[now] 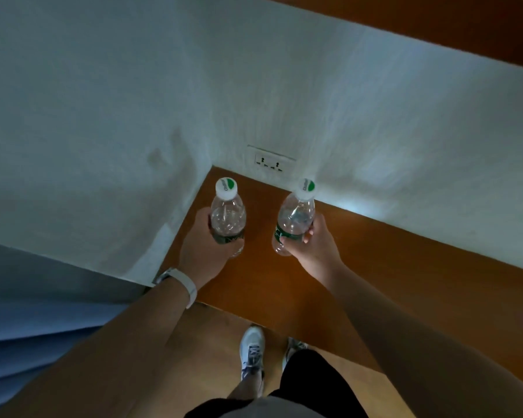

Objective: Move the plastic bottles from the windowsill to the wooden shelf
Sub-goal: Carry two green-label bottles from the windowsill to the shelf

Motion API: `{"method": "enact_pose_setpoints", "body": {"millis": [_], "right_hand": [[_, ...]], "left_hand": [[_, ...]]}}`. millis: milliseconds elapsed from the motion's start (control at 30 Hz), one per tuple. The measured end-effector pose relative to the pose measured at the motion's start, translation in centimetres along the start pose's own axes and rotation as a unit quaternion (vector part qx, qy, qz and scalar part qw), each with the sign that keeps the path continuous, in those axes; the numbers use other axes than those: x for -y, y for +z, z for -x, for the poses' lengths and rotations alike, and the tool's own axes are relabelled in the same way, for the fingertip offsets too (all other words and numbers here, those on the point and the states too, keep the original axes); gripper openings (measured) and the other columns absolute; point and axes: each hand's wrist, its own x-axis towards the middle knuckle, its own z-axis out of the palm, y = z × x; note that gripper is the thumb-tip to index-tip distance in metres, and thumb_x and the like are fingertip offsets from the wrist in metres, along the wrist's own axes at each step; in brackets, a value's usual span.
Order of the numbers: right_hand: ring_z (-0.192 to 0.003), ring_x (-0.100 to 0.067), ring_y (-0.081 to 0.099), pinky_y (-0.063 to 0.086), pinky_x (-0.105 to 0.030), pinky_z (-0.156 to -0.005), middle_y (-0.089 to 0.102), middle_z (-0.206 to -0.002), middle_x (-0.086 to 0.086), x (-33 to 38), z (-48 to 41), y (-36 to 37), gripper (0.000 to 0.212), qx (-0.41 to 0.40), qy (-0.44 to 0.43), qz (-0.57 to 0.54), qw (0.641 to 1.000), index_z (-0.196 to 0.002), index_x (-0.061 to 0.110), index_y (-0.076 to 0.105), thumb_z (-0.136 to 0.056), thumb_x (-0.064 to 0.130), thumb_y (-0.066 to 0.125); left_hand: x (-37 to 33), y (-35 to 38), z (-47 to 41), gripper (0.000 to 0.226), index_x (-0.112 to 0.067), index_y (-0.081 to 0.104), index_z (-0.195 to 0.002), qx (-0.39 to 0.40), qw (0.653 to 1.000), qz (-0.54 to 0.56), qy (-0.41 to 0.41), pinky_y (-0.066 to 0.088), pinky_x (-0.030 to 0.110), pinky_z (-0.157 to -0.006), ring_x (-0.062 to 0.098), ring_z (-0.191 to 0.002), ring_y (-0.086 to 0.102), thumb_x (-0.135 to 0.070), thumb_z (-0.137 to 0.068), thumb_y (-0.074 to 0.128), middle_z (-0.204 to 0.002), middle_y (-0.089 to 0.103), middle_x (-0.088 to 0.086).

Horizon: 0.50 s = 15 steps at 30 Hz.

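Observation:
I hold two clear plastic bottles with white caps and green labels over a brown wooden shelf [360,267]. My left hand [203,251] grips the left bottle [227,214] around its lower body; the bottle stands nearly upright. My right hand [314,242] grips the right bottle [295,218] at its label, and this one leans slightly to the right. Both bottles are close to the shelf's back left corner, about a hand's width apart. Whether their bases touch the wood is hidden by my hands.
White walls [103,116] meet in a corner right behind and to the left of the bottles. A wall socket [271,164] sits low on the back wall. A blue curtain or cloth [27,327] hangs at the lower left. My shoes [252,351] stand on the floor below.

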Motion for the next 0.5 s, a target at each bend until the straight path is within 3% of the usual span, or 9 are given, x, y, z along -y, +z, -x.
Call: {"method": "enact_pose_setpoints", "body": {"millis": [133,267,367,433,500], "right_hand": [[-0.091,-0.004,0.057,0.046,-0.011,-0.062,0.052,-0.113,0.015,-0.7,-1.1,0.6,0.080,0.009,0.009,-0.005,1.000,-0.138,0.018,0.037,-0.073,0.025,0.084],[-0.106,-0.011,0.059,0.052,-0.023,-0.084,0.055,-0.122,0.011,-1.7,-1.4,0.8,0.084,0.021,0.006,-0.009,1.000,-0.139,0.021,0.035,-0.071,0.030,0.084],[-0.099,-0.005,0.055,0.047,-0.011,-0.074,0.050,-0.118,0.014,-1.8,-1.3,0.5,0.083,0.032,-0.009,0.010,0.999,-0.141,0.019,0.035,-0.074,0.028,0.083],[-0.099,-0.005,0.052,0.044,-0.009,-0.071,0.048,-0.117,0.014,-1.8,-1.2,0.3,0.083,0.036,-0.014,0.027,0.999,-0.142,0.018,0.034,-0.075,0.027,0.083],[-0.104,-0.005,0.050,0.042,-0.010,-0.077,0.047,-0.120,0.013,-1.9,-1.1,0.1,0.083,0.045,-0.015,0.035,0.998,-0.142,0.018,0.034,-0.075,0.026,0.083]], "left_hand": [[0.2,0.9,-0.2,0.075,-0.022,0.045,-0.132,-0.013,1.000,0.007,-0.011,0.039,0.006,-0.075,0.008,-0.108,0.057,-0.029,-0.071,0.088,-0.122,0.060,-0.008],[0.3,1.4,0.0,0.075,-0.020,0.044,-0.133,-0.011,0.999,0.013,-0.029,0.040,0.007,-0.073,0.009,-0.109,0.057,-0.026,-0.072,0.088,-0.119,0.058,-0.009],[0.6,1.4,0.4,0.078,-0.020,0.043,-0.135,-0.017,0.999,0.025,-0.039,0.040,0.003,-0.077,0.008,-0.113,0.055,-0.028,-0.072,0.088,-0.123,0.057,-0.009],[0.7,1.2,0.8,0.082,-0.021,0.041,-0.138,-0.014,0.998,0.023,-0.050,0.043,0.009,-0.087,0.011,-0.118,0.056,-0.034,-0.071,0.087,-0.129,0.058,-0.006],[0.6,0.9,1.3,0.083,-0.025,0.040,-0.141,-0.006,0.997,0.035,-0.067,0.047,0.025,-0.096,0.013,-0.121,0.056,-0.036,-0.072,0.086,-0.134,0.058,-0.006]]}}
